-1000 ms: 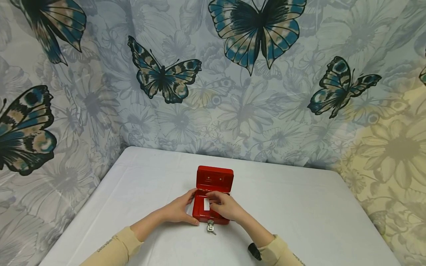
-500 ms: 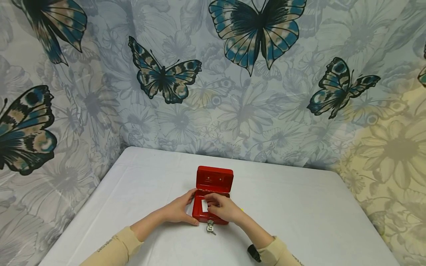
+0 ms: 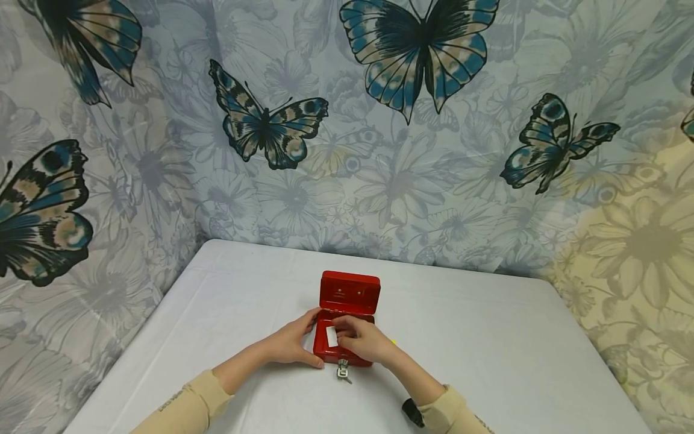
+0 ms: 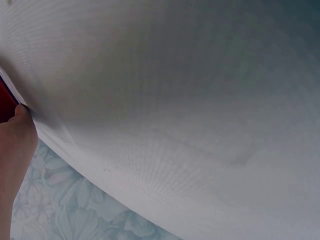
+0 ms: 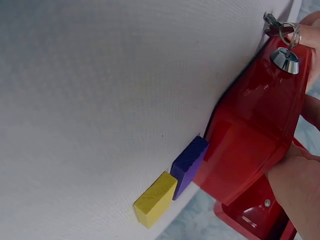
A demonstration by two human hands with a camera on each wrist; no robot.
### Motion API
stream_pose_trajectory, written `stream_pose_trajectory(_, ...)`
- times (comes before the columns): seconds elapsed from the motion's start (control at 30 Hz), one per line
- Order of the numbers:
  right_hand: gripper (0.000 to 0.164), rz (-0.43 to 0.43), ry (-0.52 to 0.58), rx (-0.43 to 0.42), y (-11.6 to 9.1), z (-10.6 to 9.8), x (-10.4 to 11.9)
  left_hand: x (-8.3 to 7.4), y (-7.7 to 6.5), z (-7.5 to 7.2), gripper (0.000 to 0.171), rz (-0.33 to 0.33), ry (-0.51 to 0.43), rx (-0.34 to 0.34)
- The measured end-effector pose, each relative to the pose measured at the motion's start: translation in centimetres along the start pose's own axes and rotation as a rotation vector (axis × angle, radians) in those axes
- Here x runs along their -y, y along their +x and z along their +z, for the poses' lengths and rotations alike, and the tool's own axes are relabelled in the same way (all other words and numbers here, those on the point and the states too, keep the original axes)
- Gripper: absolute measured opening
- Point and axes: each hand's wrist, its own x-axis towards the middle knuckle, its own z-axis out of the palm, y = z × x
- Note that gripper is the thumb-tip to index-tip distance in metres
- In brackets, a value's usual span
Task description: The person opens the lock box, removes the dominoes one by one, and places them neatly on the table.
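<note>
A small red cash box (image 3: 358,360) stands on the white table with its lid (image 3: 350,292) raised at the back. A key ring with keys (image 5: 280,26) hangs from the lock (image 5: 286,61) in its front wall. My left hand (image 3: 293,342) grips the box's left side, thumb at the front corner and fingers toward the back. Reaching over the right wall, my right hand (image 3: 368,340) has its curled fingers inside the box on a flat white rectangular piece (image 3: 331,336). Those fingers partly cover the piece; whether it is card or block I cannot tell.
Beside the box's right wall, a purple block (image 5: 189,166) and a yellow block (image 5: 156,199) lie on the white table (image 3: 461,337). A black object (image 3: 412,413) shows by the right sleeve. Butterfly-patterned cloth (image 3: 406,199) hangs behind the table.
My right hand has shifted slightly left inside the box, and the white piece has slid left with it. A bit of yellow now shows past the right wrist. The left hand stays put.
</note>
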Motion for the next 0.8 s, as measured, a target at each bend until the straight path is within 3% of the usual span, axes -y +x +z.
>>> stream_pose_trajectory(0.8,0.039,-0.025,-0.069,0.042,0.52,0.77,0.42,0.1,-0.02,-0.02,0.108,0.013,-0.001,0.007)
